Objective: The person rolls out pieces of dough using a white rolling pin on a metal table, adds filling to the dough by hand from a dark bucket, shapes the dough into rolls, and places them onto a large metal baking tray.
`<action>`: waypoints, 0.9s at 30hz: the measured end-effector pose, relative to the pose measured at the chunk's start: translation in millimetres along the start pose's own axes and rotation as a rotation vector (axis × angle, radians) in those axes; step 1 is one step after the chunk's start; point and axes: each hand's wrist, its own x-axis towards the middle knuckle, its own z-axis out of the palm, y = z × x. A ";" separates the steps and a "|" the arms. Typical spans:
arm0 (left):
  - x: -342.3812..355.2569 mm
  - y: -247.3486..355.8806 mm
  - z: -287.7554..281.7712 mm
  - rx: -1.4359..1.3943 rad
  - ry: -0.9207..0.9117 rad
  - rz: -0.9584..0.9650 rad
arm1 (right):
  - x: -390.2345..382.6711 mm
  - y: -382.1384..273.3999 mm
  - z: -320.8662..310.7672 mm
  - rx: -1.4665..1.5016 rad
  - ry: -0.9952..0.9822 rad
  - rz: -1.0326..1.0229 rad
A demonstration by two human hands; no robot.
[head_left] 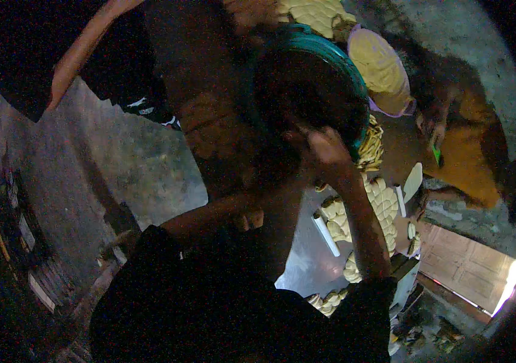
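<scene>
My right hand (328,147) is over the near rim of a large teal basin (347,60), its fingers bent and blurred. My left forearm comes in from the left, and my left hand (295,140) is beside the right one, mostly lost in shadow. What either hand holds, if anything, cannot be made out. The inside of the basin is too dark to read. Just below my right hand, pale yellow dough pieces (380,202) lie in rows, with a pile of thin yellow strips (371,145) against the basin.
A white stick (327,236) lies on a shiny sheet (306,266). Beyond the basin is a round container of yellow stuff (380,63). At the right sits a person in orange cloth (475,151) holding something green (437,155). Another person's arm (88,45) is at upper left.
</scene>
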 end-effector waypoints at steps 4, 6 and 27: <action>-24.5 11.1 -14.0 0.004 0.103 -0.003 | 18.9 1.7 5.7 0.173 -0.223 0.216; -45.4 13.0 -14.3 0.013 0.150 -0.017 | 8.4 17.5 8.7 0.064 -0.077 0.048; -185.0 73.2 104.4 1.254 -0.160 0.651 | -217.6 -173.2 -74.7 1.516 0.289 0.501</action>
